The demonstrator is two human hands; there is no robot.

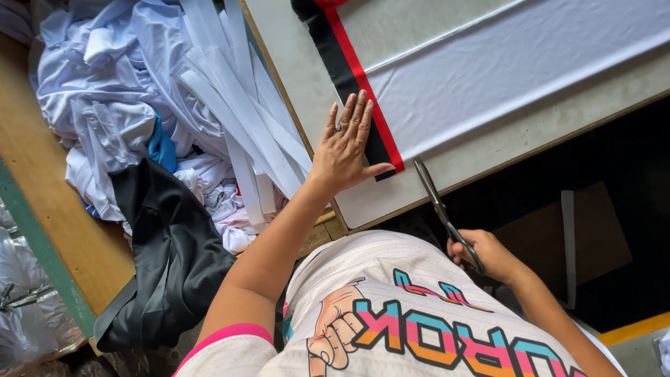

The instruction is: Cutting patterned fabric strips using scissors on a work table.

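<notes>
My left hand point(345, 146) lies flat, fingers together, on a black fabric strip with a red edge point(349, 63) that runs along a white cloth point(502, 63) on the pale table point(293, 77). A ring shows on one finger. My right hand point(488, 255) grips the handles of metal scissors point(436, 202) near the table's front edge. The scissor blades point up toward the lower end of the black and red strip, just right of my left thumb.
A heap of white and pale blue cloth with long white strips point(230, 105) lies left of the table. A black garment point(167, 258) hangs over a wooden bench point(42, 188). Clear plastic bags point(21, 293) sit at the lower left. Dark floor lies under the table's right side.
</notes>
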